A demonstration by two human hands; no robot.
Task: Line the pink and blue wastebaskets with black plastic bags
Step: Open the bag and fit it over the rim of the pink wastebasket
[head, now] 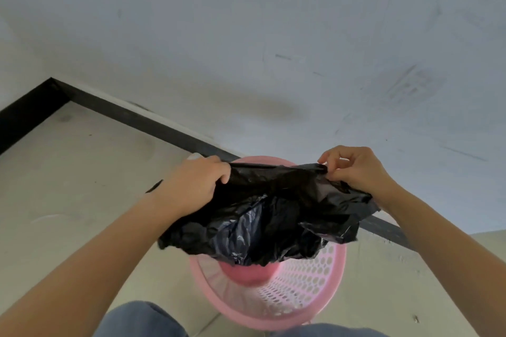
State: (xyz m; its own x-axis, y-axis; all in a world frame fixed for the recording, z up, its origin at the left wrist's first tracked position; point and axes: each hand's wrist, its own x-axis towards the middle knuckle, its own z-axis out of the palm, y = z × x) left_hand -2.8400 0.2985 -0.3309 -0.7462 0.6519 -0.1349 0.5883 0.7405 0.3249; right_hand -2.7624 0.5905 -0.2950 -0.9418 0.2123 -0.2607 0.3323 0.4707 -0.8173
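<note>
A pink perforated wastebasket (pixel 295 290) stands on the floor right in front of me, its mouth facing up. Above it hangs a crumpled black plastic bag (pixel 273 213), stretched between my two hands. My left hand (pixel 191 186) grips the bag's left edge in a fist. My right hand (pixel 353 169) pinches the right edge with thumb and fingers. The bag's lower folds droop into the basket's mouth and hide its far rim. No blue wastebasket is in view.
A pale wall (pixel 273 35) with scuff marks rises just behind the basket, with a black skirting strip (pixel 123 115) along its foot. The floor (pixel 68 186) is beige tile. My knees in blue jeans (pixel 142 320) show at the bottom edge.
</note>
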